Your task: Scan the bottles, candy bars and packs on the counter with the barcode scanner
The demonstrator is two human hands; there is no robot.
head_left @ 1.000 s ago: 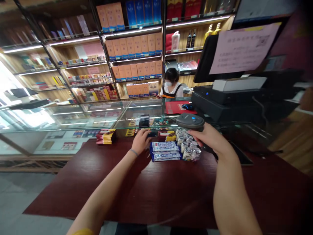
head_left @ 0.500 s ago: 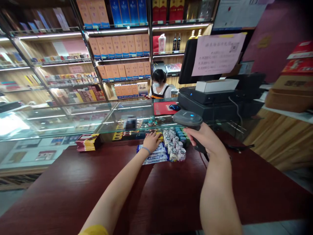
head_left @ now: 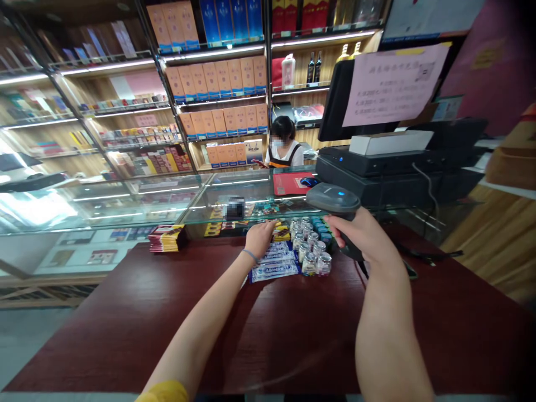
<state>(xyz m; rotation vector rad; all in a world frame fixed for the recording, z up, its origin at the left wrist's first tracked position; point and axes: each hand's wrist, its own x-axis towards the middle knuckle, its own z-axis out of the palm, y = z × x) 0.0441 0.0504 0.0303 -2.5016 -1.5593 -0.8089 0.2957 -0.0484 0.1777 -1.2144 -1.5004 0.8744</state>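
My right hand (head_left: 363,233) is wrapped around the handle of a dark barcode scanner (head_left: 333,199), whose head carries a blue light and points left over the goods. At the counter's far side, my left hand (head_left: 258,240) is closed, its fingers curled together and mostly hidden behind its back; what they hold I cannot make out. Right beside its fingertips lie yellow packets (head_left: 282,231). Blue-and-white sachets (head_left: 274,270) lie in a row just below that hand. Small lidded jars (head_left: 309,262) stand in rows between my hands, with teal packs (head_left: 322,230) behind them.
A glass display case (head_left: 196,201) borders the dark red counter (head_left: 167,324). At left stands a stack of red-and-yellow packs (head_left: 166,238). A monitor (head_left: 335,100) with a pink notice rises at right. Behind the case, a person (head_left: 285,148) sits before stocked shelves.
My left hand has gone from lying spread over the yellow packets to curled, slightly left of them, uncovering more of them. The view has shifted left; my right hand still holds the scanner.
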